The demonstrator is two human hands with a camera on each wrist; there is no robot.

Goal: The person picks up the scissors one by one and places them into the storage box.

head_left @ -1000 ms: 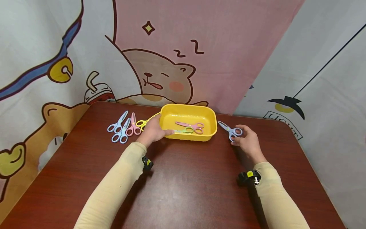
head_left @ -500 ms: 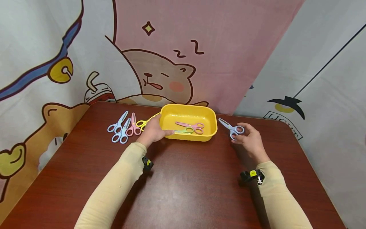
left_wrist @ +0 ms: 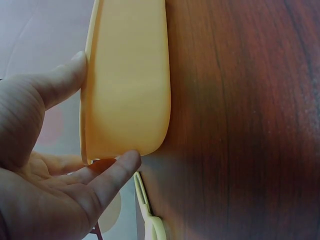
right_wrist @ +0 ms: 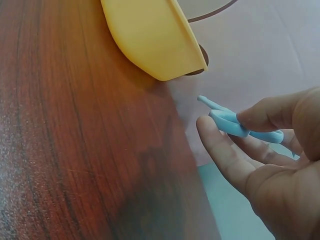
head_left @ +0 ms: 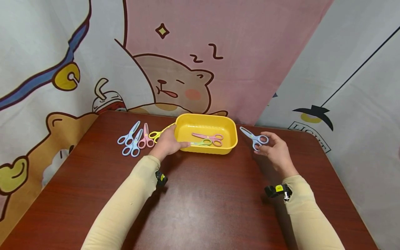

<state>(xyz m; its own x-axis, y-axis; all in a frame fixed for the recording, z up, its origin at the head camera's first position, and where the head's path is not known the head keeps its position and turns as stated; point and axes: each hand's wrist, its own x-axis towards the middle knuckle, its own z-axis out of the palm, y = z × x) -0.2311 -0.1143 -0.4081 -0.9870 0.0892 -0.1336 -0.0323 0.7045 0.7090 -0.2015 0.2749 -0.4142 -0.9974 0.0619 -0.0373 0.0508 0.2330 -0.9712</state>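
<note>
Now the right hand [head_left: 276, 151] has lifted off the table [head_left: 200, 201], and the light blue scissors [head_left: 254, 138] pinched by the handles between its thumb and fingers have risen with it, sitting higher and a touch nearer the yellow tray [head_left: 229, 139] than a second ago, blades pointing back toward the wall. Over on the other side nothing has shifted: the left hand [head_left: 167, 143] stays clamped on the tray's near left corner, thumb along the rim, fingers curled under the wall. Inside the tray lie pink scissors [head_left: 210, 136] and green scissors [head_left: 202, 142]. Yellow scissors [head_left: 156, 134] are half hidden behind the left hand, beside a pink pair [head_left: 145, 138] and two blue pairs [head_left: 130, 139]. Dark red wood-grain table, cartoon bear backdrop [head_left: 175, 80] hanging behind.
</note>
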